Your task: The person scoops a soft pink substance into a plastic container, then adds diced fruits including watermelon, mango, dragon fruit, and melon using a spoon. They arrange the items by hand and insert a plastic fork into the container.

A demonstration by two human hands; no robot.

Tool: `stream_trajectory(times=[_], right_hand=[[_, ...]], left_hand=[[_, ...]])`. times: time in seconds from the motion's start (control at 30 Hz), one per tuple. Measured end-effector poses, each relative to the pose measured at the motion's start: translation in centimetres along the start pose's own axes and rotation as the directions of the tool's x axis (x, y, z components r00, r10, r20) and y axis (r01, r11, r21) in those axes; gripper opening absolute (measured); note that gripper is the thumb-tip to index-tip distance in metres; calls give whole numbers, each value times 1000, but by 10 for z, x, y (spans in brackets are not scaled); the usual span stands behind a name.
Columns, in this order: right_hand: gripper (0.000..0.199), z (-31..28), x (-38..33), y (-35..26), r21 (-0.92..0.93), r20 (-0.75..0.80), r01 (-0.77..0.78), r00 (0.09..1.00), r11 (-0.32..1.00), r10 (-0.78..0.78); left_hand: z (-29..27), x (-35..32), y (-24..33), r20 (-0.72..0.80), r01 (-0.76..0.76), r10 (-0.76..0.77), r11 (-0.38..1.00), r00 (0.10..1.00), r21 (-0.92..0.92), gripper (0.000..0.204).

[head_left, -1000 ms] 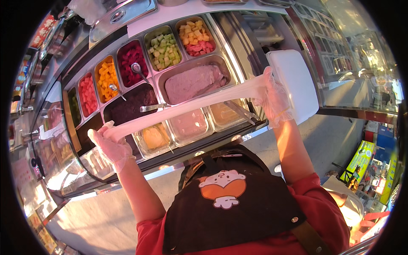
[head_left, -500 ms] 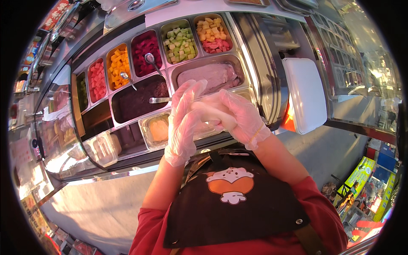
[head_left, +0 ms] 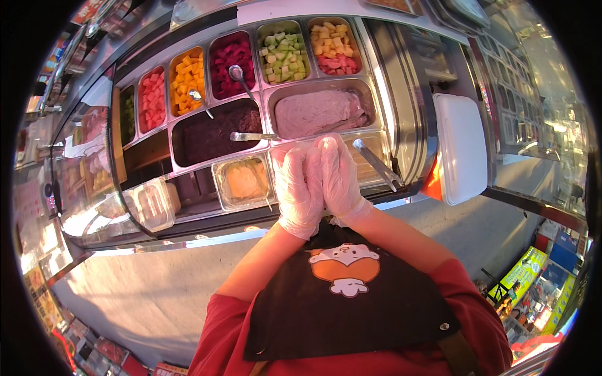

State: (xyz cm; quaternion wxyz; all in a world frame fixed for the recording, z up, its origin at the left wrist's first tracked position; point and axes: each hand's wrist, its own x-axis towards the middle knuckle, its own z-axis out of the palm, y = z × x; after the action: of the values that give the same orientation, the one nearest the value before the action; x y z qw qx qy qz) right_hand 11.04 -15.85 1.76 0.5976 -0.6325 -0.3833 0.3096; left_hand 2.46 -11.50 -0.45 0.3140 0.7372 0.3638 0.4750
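Note:
In clear plastic gloves, my left hand (head_left: 296, 188) and my right hand (head_left: 342, 178) press side by side in front of my apron, fingers curled inward. Whatever lies between them is hidden by the fingers and gloves. Just past my fingertips is a pan of pale purple paste (head_left: 321, 113), smoothed into a slab. To its left sits a dark, grainy filling (head_left: 216, 133), with a metal utensil handle (head_left: 254, 136) reaching from it toward my hands. A tub of pale orange filling (head_left: 244, 180) stands left of my left hand. Metal tongs (head_left: 375, 163) rest right of my right hand.
Along the far row are pans of pink cubes (head_left: 152, 100), orange cubes (head_left: 187, 74), magenta fruit (head_left: 229, 57), green cubes (head_left: 283, 56) and yellow cubes (head_left: 329, 39). Two spoons (head_left: 236, 73) lie among them. A white lidded container (head_left: 463, 147) stands right; a curved glass panel (head_left: 88, 169) is left.
My hands have come from an interlocked hold, with a pale doughy lump showing between them, to side by side with the lump out of sight. The tongs have come into view.

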Motion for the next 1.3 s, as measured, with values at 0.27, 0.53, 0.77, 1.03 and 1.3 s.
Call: stream_trajectory(times=[0.27, 0.53, 0.77, 1.03, 1.3], right_hand=[[48, -9, 31, 6, -12, -88, -206, 975, 978, 204], [39, -76, 61, -40, 477, -152, -406, 836, 780, 528], [46, -167, 64, -25, 394, -116, -522, 789, 757, 604], [78, -81, 75, 19, 429, 403, -679, 734, 595, 547], [67, -26, 73, -3, 512, 478, -692, 721, 509, 501]], left_hand=[[-17, 30, -22, 197, 396, -380, 917, 904, -49, 31], [-55, 100, -78, -189, 409, -588, 726, 786, -553, 34], [-113, 130, -137, -330, 637, -814, 580, 479, -508, 64], [-52, 118, 3, 573, 723, -445, 489, 688, -488, 27], [-23, 99, -6, 414, 335, -248, 930, 876, -150, 34]])
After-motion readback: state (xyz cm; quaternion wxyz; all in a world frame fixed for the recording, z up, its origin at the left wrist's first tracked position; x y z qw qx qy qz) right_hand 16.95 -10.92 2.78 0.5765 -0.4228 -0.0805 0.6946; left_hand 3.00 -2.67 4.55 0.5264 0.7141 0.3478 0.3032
